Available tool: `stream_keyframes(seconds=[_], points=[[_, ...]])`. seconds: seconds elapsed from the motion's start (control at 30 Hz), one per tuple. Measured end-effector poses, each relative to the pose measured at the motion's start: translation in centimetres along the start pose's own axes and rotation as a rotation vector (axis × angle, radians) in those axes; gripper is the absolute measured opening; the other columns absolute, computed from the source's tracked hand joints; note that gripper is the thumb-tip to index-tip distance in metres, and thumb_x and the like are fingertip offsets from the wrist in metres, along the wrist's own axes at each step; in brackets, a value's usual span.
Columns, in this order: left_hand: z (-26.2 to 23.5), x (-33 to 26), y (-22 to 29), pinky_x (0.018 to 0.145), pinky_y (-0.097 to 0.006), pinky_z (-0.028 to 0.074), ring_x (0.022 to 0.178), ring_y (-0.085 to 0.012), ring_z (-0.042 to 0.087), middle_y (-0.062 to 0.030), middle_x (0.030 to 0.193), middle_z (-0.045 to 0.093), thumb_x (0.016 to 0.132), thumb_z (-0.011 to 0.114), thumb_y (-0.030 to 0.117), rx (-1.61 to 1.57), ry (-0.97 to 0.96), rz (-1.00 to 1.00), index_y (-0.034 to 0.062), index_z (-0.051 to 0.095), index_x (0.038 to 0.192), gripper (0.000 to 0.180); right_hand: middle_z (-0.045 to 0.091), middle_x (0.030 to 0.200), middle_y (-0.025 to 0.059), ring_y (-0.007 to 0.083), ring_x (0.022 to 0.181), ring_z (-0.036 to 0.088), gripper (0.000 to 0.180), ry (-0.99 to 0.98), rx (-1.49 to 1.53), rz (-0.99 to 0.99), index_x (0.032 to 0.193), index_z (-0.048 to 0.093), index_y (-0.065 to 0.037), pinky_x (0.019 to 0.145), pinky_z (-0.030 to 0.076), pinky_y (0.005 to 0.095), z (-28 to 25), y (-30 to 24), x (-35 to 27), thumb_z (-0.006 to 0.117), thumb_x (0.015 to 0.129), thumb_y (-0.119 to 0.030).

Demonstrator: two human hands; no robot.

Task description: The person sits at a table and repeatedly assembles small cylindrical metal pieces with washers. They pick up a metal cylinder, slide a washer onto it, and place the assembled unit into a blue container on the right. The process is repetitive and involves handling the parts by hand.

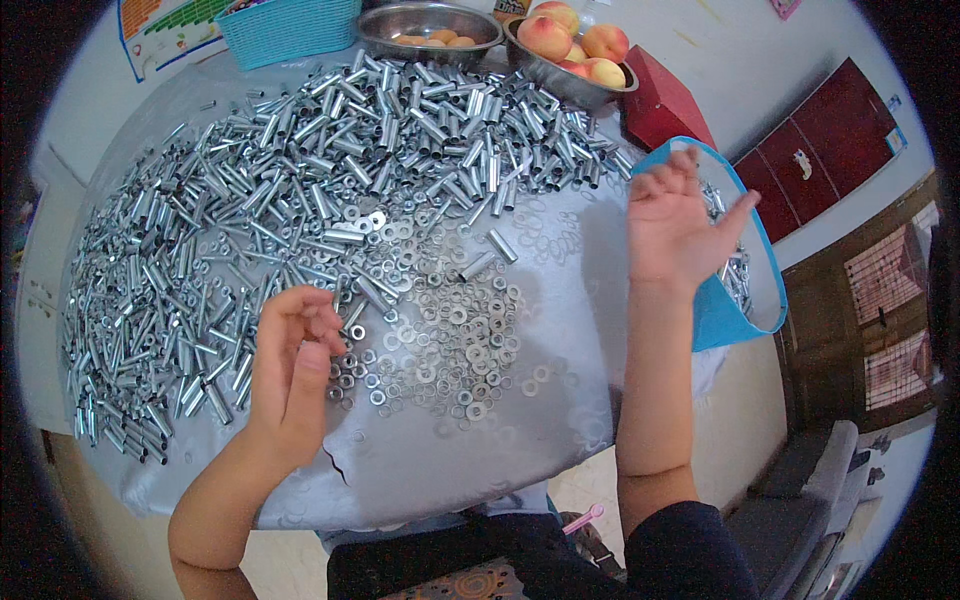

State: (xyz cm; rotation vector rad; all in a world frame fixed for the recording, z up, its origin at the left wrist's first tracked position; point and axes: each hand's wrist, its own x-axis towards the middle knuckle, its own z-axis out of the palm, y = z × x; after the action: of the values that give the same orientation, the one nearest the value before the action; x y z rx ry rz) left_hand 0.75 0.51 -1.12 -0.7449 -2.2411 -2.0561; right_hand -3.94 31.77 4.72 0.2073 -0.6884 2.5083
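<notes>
My left hand (290, 375) is over the near left of the table, its fingers curled in beside the thumb. Whatever those fingers may hold is hidden. Just right of it lie hex nuts (372, 381) and a spread of flat washers (476, 352). My right hand (672, 232) is raised at the left rim of a blue fabric bin (728, 318), palm showing, thumb stretched out and nothing visible in it. Inside the bin are shiny metal pieces (738, 278), partly hidden by this hand. A large heap of metal sleeves and bolts (400, 125) covers the table's far and left parts.
Along the far edge stand a light-blue woven basket (290, 35), a steel bowl (385, 30) of brownish round items and another bowl (590, 93) of peaches (545, 38). A red box (668, 100) sits behind the bin. A grey cloth (440, 470) covers the table.
</notes>
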Motion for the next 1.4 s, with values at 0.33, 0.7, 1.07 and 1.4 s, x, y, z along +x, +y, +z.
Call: stream_keyframes(seconds=[0.33,0.7,1.07,1.4], points=[[-0.6,0.1,0.8,0.072,-0.026,0.038,0.078,-0.0149,0.047,-0.0086,0.09,0.048,0.084,0.048,0.013,0.2,0.096,0.015,-0.0002,0.045,0.107,0.027,0.046,0.065,0.0004,0.0117,0.055,0.04,0.021,-0.057,-0.295,0.478,0.083,0.05,-0.006,0.051,0.032,0.0247,0.6,5.8,-3.6,0.048,0.087,-0.026],[-3.6,2.1,1.3,0.068,-0.035,0.041,0.078,-0.0262,0.053,-0.0097,0.083,0.054,0.073,0.06,0.014,1.008,0.018,0.278,0.0035,0.057,0.084,0.016,0.055,0.087,0.0066,0.0209,0.081,0.052,0.022,-0.91,-1.488,0.054,0.097,0.056,-0.007,0.074,0.041,0.0307,1.6,8.4,-7.8,0.06,0.078,-0.017],[-2.6,1.1,-0.3,0.074,-0.038,0.04,0.084,-0.0311,0.049,-0.0133,0.089,0.052,0.069,0.066,0.027,1.023,-0.083,0.14,0.0006,0.049,0.09,0.039,0.046,0.121,0.0087,0.032,0.108,0.04,0.032,-1.36,-1.766,-0.067,0.107,0.056,-0.011,0.089,0.03,0.0438,1.5,9.5,-9.3,0.058,0.076,-0.019],[-2.5,1.1,-0.2,0.074,-0.039,0.039,0.085,-0.0309,0.049,-0.0132,0.089,0.052,0.07,0.058,0.014,0.993,-0.033,0.121,0.0023,0.05,0.098,0.031,0.058,0.107,0.0026,0.0255,0.102,0.046,0.017,-1.305,-1.695,-0.072,0.09,0.063,-0.009,0.088,0.032,0.0371,1.3,8.8,-8.2,0.062,0.073,-0.01]])
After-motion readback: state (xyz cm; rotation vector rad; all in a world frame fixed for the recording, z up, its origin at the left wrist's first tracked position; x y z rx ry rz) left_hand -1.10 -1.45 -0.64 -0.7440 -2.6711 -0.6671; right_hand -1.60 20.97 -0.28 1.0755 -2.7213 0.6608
